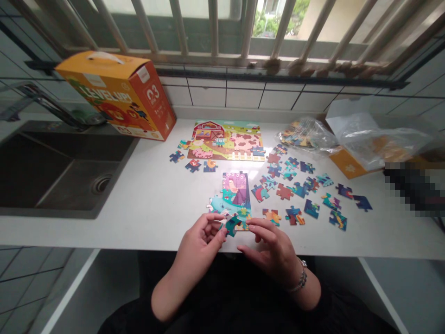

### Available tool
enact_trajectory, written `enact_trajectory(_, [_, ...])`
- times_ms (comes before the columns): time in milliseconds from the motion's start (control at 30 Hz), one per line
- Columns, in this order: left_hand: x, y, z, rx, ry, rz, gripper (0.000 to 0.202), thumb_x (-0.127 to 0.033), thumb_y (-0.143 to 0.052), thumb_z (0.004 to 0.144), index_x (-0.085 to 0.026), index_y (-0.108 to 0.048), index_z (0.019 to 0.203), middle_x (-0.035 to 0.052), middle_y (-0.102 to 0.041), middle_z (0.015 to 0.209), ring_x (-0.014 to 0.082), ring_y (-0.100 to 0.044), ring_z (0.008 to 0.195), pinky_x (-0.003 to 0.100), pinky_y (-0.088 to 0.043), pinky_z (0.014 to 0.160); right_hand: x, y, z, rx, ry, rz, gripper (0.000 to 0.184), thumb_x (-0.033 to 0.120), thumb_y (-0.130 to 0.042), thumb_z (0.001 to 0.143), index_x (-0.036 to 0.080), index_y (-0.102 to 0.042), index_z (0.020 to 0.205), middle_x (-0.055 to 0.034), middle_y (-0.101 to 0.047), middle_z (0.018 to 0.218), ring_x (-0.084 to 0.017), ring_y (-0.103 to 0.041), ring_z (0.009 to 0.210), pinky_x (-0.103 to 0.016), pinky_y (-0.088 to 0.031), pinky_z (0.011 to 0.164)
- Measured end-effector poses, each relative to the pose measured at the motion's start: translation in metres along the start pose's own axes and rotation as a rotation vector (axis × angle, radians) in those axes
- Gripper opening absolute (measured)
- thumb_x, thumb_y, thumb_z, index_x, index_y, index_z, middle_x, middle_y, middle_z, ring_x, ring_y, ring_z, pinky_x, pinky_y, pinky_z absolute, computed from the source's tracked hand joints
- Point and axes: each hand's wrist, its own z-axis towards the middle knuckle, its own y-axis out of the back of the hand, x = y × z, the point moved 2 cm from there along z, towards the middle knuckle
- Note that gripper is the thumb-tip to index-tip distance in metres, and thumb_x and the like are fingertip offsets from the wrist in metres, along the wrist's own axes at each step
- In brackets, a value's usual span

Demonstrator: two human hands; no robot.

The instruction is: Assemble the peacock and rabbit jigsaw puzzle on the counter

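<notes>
My left hand (205, 239) pinches a dark teal puzzle piece (232, 225) between thumb and fingers, just above the counter's front edge. To its right, my right hand (269, 246) is open, thumb and fingers apart, with the fingertips near the lower right corner of a partly joined puzzle (236, 192). That joined part shows a purple and turquoise scene, and its lower edge is partly hidden by my left hand and the held piece. Loose puzzle pieces (285, 191) lie scattered to the right, and several more loose pieces (193, 165) lie at the upper left.
Behind stands a joined farm puzzle (227, 141) lying flat. An orange box (121, 95) stands at the back left beside the dark sink (66, 176). At the right are a plastic bag of pieces (304, 134) and an opened carton (352, 160) with clear wrapping. Window bars run along the back.
</notes>
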Motion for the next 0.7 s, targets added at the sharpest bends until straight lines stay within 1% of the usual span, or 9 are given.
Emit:
enact_trajectory(100, [-0.001,0.025,0.008,-0.161,-0.011,0.018,0.047,-0.055,-0.081,0.095,-0.021,-0.066,0.123,0.0038,-0.078,0.093,0.0201,-0.076,0.08,0.032,-0.063,0.077,0.002,0.001,0.002,0.007,-0.009,-0.04,0.051,0.028,-0.081,0.102,0.023,-0.057,0.147,-0.0166,-0.077,0.128,-0.024,-0.08,0.098,-0.038,-0.073,0.079])
enact_trajectory(133, [-0.001,0.033,0.01,-0.198,-0.014,0.032,0.049,-0.057,-0.082,0.093,-0.021,-0.066,0.122,0.0035,-0.078,0.092,0.02,-0.075,0.079,0.033,-0.063,0.076,0.003,0.001,0.002,0.009,-0.009,-0.052,0.048,0.027,-0.079,0.103,0.022,-0.058,0.146,-0.0169,-0.077,0.127,-0.024,-0.08,0.098,-0.039,-0.073,0.079])
enact_trajectory(200, [-0.001,0.049,0.015,-0.229,-0.015,0.086,0.051,-0.06,-0.082,0.092,-0.02,-0.068,0.121,0.0037,-0.078,0.091,0.0205,-0.075,0.078,0.033,-0.063,0.075,0.004,0.001,0.003,0.013,-0.007,-0.073,0.043,0.024,-0.076,0.104,0.021,-0.059,0.144,-0.0166,-0.077,0.126,-0.024,-0.08,0.098,-0.039,-0.073,0.08])
enact_trajectory(267, [-0.003,0.06,0.018,-0.211,-0.02,0.186,0.049,-0.06,-0.078,0.093,-0.02,-0.071,0.121,0.0056,-0.081,0.096,0.0219,-0.076,0.082,0.033,-0.062,0.076,0.004,0.001,0.004,0.022,-0.01,-0.087,0.04,0.021,-0.075,0.104,0.021,-0.061,0.142,-0.0156,-0.077,0.124,-0.024,-0.08,0.097,-0.038,-0.072,0.08])
enact_trajectory(367, [-0.01,0.07,0.02,-0.162,-0.047,0.392,0.043,-0.057,-0.068,0.1,-0.022,-0.077,0.122,0.0071,-0.084,0.111,0.0241,-0.077,0.092,0.035,-0.061,0.082,0.004,0.0,0.004,0.043,-0.023,-0.092,0.037,0.017,-0.074,0.103,0.021,-0.064,0.138,-0.0142,-0.078,0.123,-0.023,-0.08,0.098,-0.036,-0.072,0.08])
enact_trajectory(467, [-0.018,0.077,0.025,-0.146,-0.074,0.552,0.04,-0.052,-0.059,0.103,-0.024,-0.081,0.121,0.0059,-0.084,0.114,0.0251,-0.077,0.093,0.036,-0.059,0.086,0.005,0.0,0.004,0.052,-0.027,-0.1,0.033,0.015,-0.072,0.103,0.021,-0.066,0.135,-0.0134,-0.078,0.122,-0.023,-0.08,0.099,-0.034,-0.071,0.079])
enact_trajectory(600, [-0.021,0.084,0.033,-0.143,-0.108,0.623,0.04,-0.048,-0.056,0.103,-0.025,-0.082,0.121,0.0053,-0.084,0.117,0.0265,-0.077,0.1,0.038,-0.058,0.09,0.005,0.0,0.005,0.065,-0.029,-0.106,0.03,0.014,-0.07,0.104,0.022,-0.067,0.132,-0.0126,-0.079,0.12,-0.024,-0.08,0.102,-0.034,-0.07,0.079])
enact_trajectory(700, [-0.021,0.086,0.036,-0.139,-0.115,0.641,0.039,-0.047,-0.056,0.103,-0.026,-0.082,0.121,0.0052,-0.084,0.118,0.0269,-0.077,0.101,0.037,-0.058,0.09,0.005,-0.001,0.005,0.078,-0.029,-0.115,0.028,0.014,-0.069,0.104,0.022,-0.067,0.131,-0.0125,-0.079,0.119,-0.024,-0.08,0.103,-0.035,-0.07,0.081])
